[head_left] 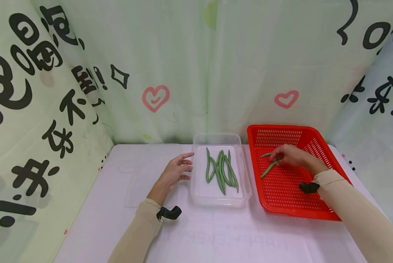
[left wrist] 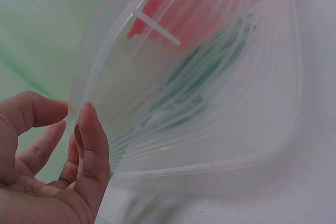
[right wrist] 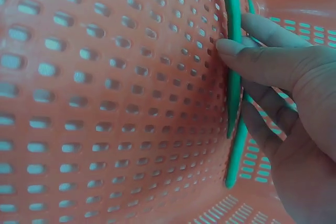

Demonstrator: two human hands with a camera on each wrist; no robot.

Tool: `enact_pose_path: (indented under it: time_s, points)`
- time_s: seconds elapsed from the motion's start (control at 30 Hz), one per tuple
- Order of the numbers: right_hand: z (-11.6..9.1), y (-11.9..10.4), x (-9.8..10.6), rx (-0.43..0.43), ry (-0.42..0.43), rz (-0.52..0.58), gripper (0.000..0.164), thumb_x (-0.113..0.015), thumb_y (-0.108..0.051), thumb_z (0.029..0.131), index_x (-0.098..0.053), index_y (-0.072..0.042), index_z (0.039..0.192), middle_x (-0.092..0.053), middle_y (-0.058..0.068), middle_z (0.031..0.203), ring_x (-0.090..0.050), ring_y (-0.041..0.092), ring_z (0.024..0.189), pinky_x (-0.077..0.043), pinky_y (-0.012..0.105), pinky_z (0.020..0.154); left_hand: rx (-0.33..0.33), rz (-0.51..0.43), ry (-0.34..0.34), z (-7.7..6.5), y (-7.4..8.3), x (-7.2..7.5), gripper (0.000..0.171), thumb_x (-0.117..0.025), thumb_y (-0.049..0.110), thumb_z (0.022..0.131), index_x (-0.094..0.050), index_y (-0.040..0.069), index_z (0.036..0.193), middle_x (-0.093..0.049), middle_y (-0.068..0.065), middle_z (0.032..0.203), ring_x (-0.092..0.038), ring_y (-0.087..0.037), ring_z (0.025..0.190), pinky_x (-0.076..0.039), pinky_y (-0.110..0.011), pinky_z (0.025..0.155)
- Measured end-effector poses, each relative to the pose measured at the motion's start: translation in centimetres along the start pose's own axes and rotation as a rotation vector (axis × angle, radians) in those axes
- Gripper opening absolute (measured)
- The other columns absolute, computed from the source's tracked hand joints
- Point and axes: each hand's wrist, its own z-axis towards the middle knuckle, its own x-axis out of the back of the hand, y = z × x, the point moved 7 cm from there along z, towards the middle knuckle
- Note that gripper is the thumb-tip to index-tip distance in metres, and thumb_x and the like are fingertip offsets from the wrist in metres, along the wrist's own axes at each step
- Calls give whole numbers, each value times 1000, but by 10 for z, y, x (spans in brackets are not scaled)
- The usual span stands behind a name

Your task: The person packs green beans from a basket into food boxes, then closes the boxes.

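Several green beans [head_left: 221, 171] lie lengthwise in a clear plastic container [head_left: 244, 195]. My left hand [head_left: 178, 170] is at the container's left side, its fingers loosely extended and their tips at the rim. In the left wrist view, the fingertips [left wrist: 90, 129] meet the clear rim without visibly gripping it. Over the left part of a red plastic basket [head_left: 265, 204], my right hand [head_left: 290, 157] pinches a green bean [right wrist: 233, 61] between thumb and fingers. Another green bean [right wrist: 237, 156] lies behind it, partly hidden by the fingers.
The basket has slotted walls and stands right of the container. A faint clear flat sheet or lid [head_left: 140, 190] lies on the white tablecloth [head_left: 190, 233], left of the container. Printed curtains [head_left: 222, 73] hang behind the table and at both sides.
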Motion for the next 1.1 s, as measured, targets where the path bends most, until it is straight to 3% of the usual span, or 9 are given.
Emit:
enact_pose_path:
  time_s: [0.27, 0.53, 0.77, 1.1]
  points:
    - [-10, -20, 6, 65, -43, -84, 17, -75, 0, 88, -79, -10, 101, -72, 2, 101, -61, 21, 93, -55, 44, 91, -1, -3, -2, 0, 0, 0, 53, -63, 0, 95, -56, 13, 146, -55, -9, 113, -59, -23, 90, -58, -29, 65]
    - [-21, -31, 16, 91, -21, -92, 19, -75, 2, 86, -76, -14, 95, -68, -1, 96, -60, 19, 91, -54, 26, 84, 3, -7, -12, -1, 1, -1, 53, -63, 0, 95, -55, 13, 146, -55, -8, 112, -59, -21, 89, -58, -29, 66]
    - [-32, -42, 25, 77, 1, -129, 22, -77, 2, 85, -74, -17, 96, -69, -1, 96, -60, 20, 91, -56, 29, 84, 1, -6, -5, -2, 1, -1, 53, -63, 0, 94, -56, 14, 145, -55, -7, 112, -59, -19, 88, -58, -30, 66]
    - [-50, -57, 31, 118, 49, -126, 20, -80, -5, 85, -73, -17, 99, -69, -3, 95, -62, 18, 89, -55, 21, 78, -7, -11, -3, -3, 2, -2, 52, -62, 0, 95, -56, 13, 146, -56, -4, 108, -60, -23, 90, -58, -29, 65]
